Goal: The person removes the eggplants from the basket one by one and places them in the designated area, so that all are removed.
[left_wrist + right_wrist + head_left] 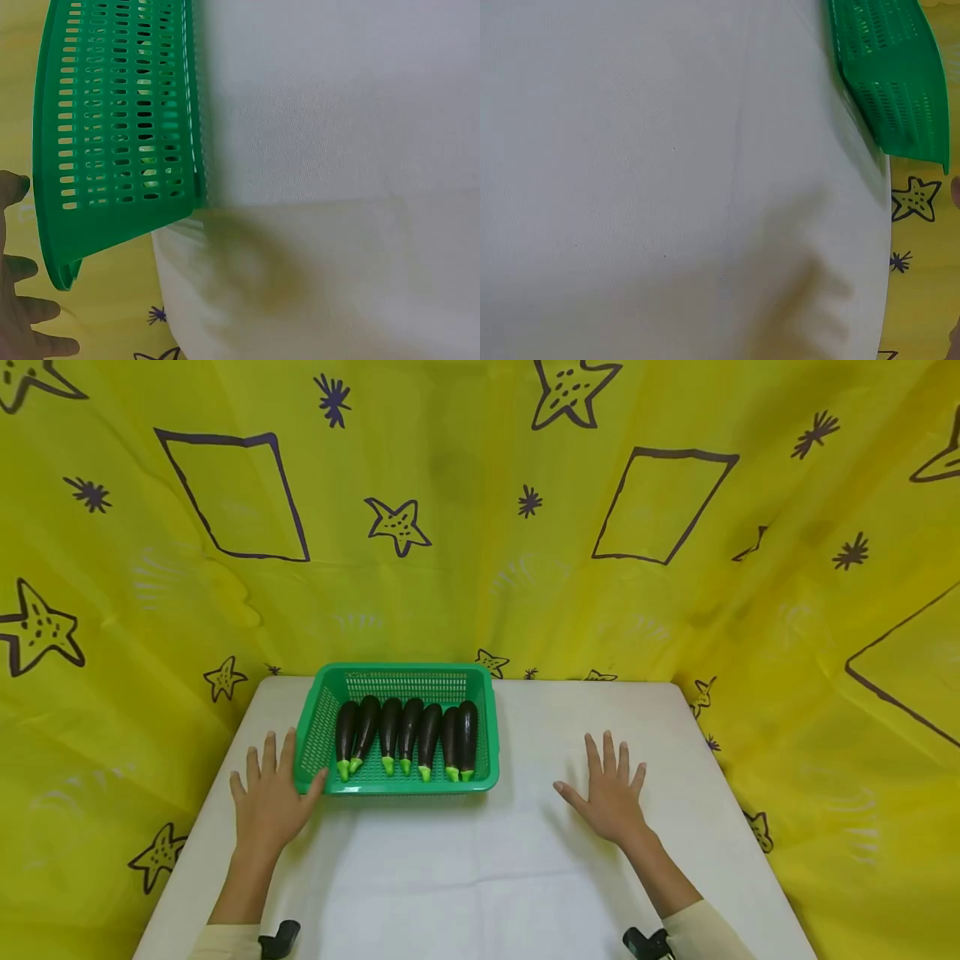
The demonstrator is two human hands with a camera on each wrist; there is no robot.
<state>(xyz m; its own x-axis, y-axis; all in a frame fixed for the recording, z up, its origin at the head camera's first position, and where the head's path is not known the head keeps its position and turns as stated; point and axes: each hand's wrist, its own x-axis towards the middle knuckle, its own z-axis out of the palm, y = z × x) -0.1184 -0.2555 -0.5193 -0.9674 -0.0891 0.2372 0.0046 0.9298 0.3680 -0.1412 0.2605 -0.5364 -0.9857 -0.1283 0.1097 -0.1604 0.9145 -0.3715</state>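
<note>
A green plastic basket (pixel 408 788) with slotted walls stands at the back left of the white table. Inside it several dark eggplants (pixel 410 727) lie side by side, their bright green stem ends toward the front. My left hand (pixel 272 802) is spread at the basket's front left corner, its thumb overlapping the rim in the head view. In the left wrist view the fingertips of the left hand (pixel 26 322) show beside the basket's wall (pixel 120 150). My right hand (pixel 611 793), fingers spread and holding nothing, hovers over the table to the right of the basket, casting a shadow.
The white table (pixel 480 877) reaches back to a yellow curtain (pixel 465 593) with drawn stars and frames, which also hangs along both sides. A dark wrist mount (pixel 279 939) sits by the left cuff, another wrist mount (pixel 647 943) by the right.
</note>
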